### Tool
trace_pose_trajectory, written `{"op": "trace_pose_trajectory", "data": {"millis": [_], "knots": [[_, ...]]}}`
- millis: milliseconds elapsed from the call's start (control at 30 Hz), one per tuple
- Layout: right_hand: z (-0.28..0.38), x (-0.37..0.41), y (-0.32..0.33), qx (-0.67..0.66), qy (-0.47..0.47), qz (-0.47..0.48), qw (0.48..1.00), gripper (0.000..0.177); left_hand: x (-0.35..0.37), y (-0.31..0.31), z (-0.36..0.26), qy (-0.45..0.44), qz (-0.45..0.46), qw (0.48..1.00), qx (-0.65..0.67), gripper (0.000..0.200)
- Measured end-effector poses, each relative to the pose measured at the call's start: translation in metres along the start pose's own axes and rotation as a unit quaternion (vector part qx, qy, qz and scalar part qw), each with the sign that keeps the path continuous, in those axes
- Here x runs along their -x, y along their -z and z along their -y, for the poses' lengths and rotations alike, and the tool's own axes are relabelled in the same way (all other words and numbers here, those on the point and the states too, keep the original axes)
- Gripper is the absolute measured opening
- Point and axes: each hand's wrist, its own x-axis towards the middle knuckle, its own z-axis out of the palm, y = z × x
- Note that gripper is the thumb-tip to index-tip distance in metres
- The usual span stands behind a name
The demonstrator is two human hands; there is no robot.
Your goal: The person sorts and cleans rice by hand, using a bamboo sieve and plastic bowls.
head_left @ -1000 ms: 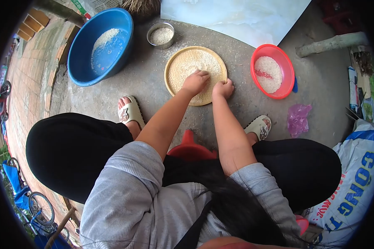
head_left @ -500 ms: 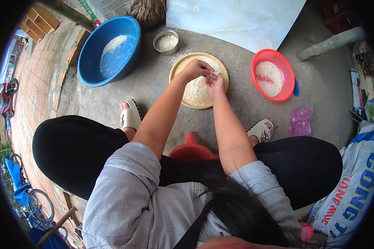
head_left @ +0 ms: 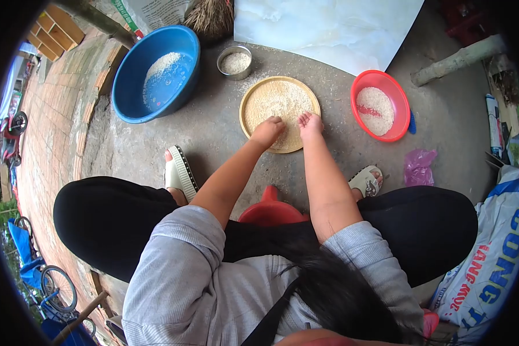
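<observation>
Your left hand [head_left: 268,131] is curling into a loose fist, knuckles up, and pressing into the rice [head_left: 279,99] at the near edge of the round woven tray [head_left: 243,118]. Your right hand [head_left: 310,124] is sitting just beside it with its fingers also tucked under, resting on the tray's near right rim. Whether either is pinching any grains, I cannot tell. Both hands are bearing on the same near side, so too much weight there could tip the shallow tray and slide rice over the lip onto the concrete floor [head_left: 213,132] — a few grains are already lying loose by the steel bowl [head_left: 234,75] at the far side. The rice is lying in a thin, pale, uneven layer, thicker toward the far half, with bare tan weave showing round the rim. To the right a red basin [head_left: 379,72] is holding more rice; far left, a blue basin [head_left: 127,86] is holding some too.
</observation>
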Motion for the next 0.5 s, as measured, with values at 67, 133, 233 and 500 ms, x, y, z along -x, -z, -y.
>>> {"op": "trace_pose_trajectory", "data": {"millis": [67,133,233,500], "knots": [[-0.002,0.001,0.0,0.012,0.007,0.005,1.0,0.025,0.005,-0.004,0.008,0.079,0.04,0.995,0.047,0.022],[-0.006,0.004,0.002,0.024,0.013,0.009,1.0,0.026,-0.008,0.015,0.005,0.15,0.026,0.984,0.097,0.012],[-0.007,0.006,0.0,0.058,-0.022,0.061,0.996,0.026,-0.038,0.049,-0.004,0.246,0.045,0.888,0.386,0.015],[-0.006,-0.009,0.003,-0.019,-0.08,0.139,0.987,0.025,-0.056,0.063,-0.027,0.134,-0.041,0.988,0.068,0.05]]}}
